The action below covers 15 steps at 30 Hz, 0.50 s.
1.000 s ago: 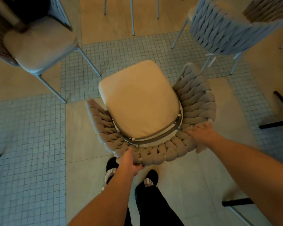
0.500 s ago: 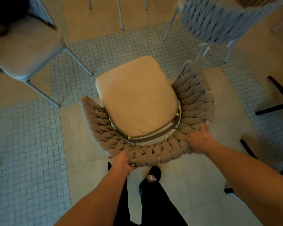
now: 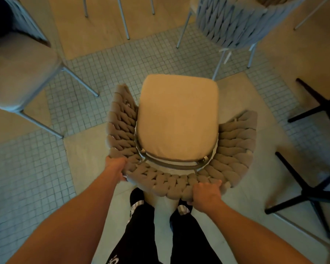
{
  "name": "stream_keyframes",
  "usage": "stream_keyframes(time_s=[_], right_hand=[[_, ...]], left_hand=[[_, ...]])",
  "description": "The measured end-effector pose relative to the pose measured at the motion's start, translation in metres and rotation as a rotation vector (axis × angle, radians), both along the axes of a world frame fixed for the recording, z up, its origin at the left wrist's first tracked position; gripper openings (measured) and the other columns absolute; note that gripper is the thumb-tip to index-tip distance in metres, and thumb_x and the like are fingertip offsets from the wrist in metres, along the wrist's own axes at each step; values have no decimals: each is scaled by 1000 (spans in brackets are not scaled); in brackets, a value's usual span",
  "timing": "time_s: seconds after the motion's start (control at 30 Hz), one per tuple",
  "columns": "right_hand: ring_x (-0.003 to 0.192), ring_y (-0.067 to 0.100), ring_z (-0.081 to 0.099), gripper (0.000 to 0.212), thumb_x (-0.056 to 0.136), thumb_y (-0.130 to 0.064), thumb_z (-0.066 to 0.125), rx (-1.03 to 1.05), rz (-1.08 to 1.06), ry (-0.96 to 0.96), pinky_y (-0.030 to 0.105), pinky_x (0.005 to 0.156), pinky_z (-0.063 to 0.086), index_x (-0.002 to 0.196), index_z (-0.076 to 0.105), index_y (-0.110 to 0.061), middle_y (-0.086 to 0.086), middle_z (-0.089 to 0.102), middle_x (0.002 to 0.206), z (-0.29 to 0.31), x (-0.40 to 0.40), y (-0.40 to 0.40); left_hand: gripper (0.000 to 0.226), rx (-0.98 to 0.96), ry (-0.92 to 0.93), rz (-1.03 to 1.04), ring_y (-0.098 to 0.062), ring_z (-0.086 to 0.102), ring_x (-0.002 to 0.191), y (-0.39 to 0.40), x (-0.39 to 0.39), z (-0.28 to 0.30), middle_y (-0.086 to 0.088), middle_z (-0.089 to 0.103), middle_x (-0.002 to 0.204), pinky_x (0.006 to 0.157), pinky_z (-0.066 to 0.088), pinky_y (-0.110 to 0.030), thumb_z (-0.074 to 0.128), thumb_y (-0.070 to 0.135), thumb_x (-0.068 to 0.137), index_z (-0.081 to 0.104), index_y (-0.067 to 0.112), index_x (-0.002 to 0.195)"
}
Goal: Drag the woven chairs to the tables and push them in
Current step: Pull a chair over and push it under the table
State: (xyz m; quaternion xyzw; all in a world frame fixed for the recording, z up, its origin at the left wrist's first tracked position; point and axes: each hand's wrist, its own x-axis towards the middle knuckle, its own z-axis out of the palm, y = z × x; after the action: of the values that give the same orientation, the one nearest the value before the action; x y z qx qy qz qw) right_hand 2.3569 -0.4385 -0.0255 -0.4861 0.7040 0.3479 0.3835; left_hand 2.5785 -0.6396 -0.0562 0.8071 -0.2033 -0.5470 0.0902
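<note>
While both grip | left hand (image 3: pixel 115 168) | right hand (image 3: pixel 206 195) | woven chair (image 3: pixel 177 119) backrest

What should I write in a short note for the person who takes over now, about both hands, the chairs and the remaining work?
Left hand: closed on the left rear of the woven back of the held chair.
Right hand: closed on the back's rear rim, right of centre.
The chair stands on the tile floor, seat pointing away from the person.
Second woven chair stands at upper right; a cushioned chair at left. Black table bases are at right.
Done: chair gripped.
Left: drag it to a table and push it in; no tabletop is in view.
</note>
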Motion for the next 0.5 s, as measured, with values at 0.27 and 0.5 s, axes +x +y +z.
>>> stream_keyframes(time_s=[0.27,0.5], right_hand=[[137,34,46,50,100,-41,57,2,-213,-67,72,117,14,144,49,-19,7,53,146,6,59,-39],[139,40,36,69,93,-57,57,-109,-268,-173,61,113,29,148,41,-18,13,44,151,-1,65,-53]], left_hand=[[59,-136,-116,-357,-50,62,99,-84,-3,-5,-21,59,121,58,55,-67,72,12,75,46,16,127],[82,-349,-280,-742,-44,49,128,-79,-17,26,-24,45,146,99,49,-50,61,13,91,16,18,159]])
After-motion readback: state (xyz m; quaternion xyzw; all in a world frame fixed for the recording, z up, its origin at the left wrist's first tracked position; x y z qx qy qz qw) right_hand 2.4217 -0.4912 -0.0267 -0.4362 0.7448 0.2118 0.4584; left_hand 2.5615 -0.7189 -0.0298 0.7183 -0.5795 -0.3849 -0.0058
